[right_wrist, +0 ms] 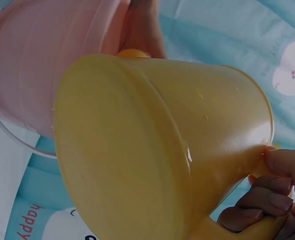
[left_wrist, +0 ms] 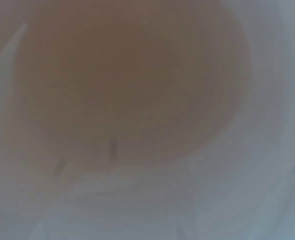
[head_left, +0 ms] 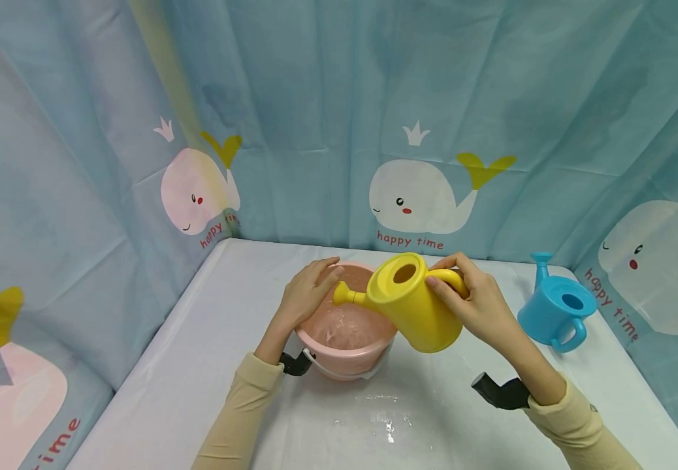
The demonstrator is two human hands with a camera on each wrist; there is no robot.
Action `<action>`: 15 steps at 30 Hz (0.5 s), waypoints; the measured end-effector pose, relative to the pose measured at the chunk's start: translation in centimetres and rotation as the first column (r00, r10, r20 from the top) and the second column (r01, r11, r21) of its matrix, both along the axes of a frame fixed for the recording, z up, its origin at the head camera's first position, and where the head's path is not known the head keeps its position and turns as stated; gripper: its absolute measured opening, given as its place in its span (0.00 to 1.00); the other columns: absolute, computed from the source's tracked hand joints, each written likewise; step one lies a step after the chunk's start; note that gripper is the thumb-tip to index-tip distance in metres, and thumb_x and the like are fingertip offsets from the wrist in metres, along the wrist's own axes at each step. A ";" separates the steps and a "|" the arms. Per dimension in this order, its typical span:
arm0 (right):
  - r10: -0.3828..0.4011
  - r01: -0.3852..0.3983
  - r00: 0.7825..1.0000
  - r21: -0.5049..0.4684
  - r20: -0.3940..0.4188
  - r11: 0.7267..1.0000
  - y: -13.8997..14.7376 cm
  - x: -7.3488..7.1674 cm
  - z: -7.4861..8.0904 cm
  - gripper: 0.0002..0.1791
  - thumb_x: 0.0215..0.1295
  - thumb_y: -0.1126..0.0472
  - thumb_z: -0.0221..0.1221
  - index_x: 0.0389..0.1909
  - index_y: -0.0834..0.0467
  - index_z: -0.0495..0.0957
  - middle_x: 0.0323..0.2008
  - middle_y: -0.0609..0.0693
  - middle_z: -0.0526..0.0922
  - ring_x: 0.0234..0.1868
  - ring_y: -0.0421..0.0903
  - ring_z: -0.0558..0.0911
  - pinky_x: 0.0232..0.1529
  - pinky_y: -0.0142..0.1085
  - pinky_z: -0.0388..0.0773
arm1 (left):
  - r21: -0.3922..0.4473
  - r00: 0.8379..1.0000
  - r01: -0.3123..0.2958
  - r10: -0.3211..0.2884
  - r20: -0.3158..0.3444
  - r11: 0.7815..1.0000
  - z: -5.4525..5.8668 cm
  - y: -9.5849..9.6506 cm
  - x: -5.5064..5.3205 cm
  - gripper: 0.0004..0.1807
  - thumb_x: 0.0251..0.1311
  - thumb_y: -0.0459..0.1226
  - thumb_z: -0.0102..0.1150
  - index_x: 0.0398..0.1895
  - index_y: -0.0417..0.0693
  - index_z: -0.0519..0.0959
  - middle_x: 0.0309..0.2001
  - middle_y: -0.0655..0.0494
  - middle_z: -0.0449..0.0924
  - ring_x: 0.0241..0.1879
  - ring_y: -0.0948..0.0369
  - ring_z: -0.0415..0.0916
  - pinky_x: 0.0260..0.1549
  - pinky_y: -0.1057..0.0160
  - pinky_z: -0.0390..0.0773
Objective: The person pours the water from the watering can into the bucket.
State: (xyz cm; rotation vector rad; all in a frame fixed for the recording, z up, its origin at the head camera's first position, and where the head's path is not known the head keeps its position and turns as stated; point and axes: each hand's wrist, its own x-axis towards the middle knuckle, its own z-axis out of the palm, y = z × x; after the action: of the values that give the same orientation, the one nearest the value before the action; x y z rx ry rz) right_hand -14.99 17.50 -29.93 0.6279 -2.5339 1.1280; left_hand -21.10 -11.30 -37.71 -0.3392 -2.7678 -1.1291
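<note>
In the head view my right hand (head_left: 477, 297) grips the handle of a yellow watering can (head_left: 427, 320), fingers curled round it. The can is tilted left, its spout over the pink bucket (head_left: 345, 356), which holds rippling water. My left hand (head_left: 309, 294) rests on the bucket's left rim, fingers stretched out toward the back. The right wrist view shows the yellow watering can (right_wrist: 122, 150) from its base, with wet drops on its side and the right hand (right_wrist: 272, 200) at the handle. The left wrist view is a dim blur.
A blue watering can (head_left: 556, 310) stands at the back right of the white table (head_left: 209, 313). Wet patches shine on the tabletop in front of the bucket. A whale-print curtain (head_left: 315, 130) hangs behind and along both sides. The bucket's white handle (head_left: 347, 376) hangs down in front.
</note>
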 end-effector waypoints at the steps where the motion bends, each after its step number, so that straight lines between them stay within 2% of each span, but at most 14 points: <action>1: 0.000 0.000 1.000 0.000 -0.001 1.000 0.0 0.0 0.0 0.11 0.64 0.58 0.57 0.43 0.59 0.71 0.32 0.52 0.81 0.24 0.43 0.72 0.23 0.29 0.73 | 0.000 1.000 -0.001 0.001 0.001 1.000 0.0 0.0 0.0 0.35 0.61 0.66 0.33 0.64 0.61 0.67 0.64 0.58 0.67 0.64 0.54 0.62 0.60 0.42 0.61; 15: 0.008 -0.008 1.000 -0.004 0.009 1.000 -0.1 0.1 0.2 0.11 0.64 0.58 0.58 0.43 0.59 0.71 0.32 0.51 0.81 0.25 0.43 0.73 0.23 0.29 0.74 | -0.036 1.000 -0.013 0.013 -0.013 0.999 -0.2 0.2 0.0 0.35 0.61 0.66 0.35 0.64 0.59 0.67 0.64 0.56 0.66 0.65 0.52 0.61 0.60 0.42 0.61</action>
State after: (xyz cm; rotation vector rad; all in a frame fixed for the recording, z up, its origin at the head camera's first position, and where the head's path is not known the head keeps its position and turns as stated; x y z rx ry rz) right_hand -14.86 17.44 -29.74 0.6336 -2.5381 1.1406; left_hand -21.11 -11.13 -37.92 -0.3307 -2.7779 -1.0709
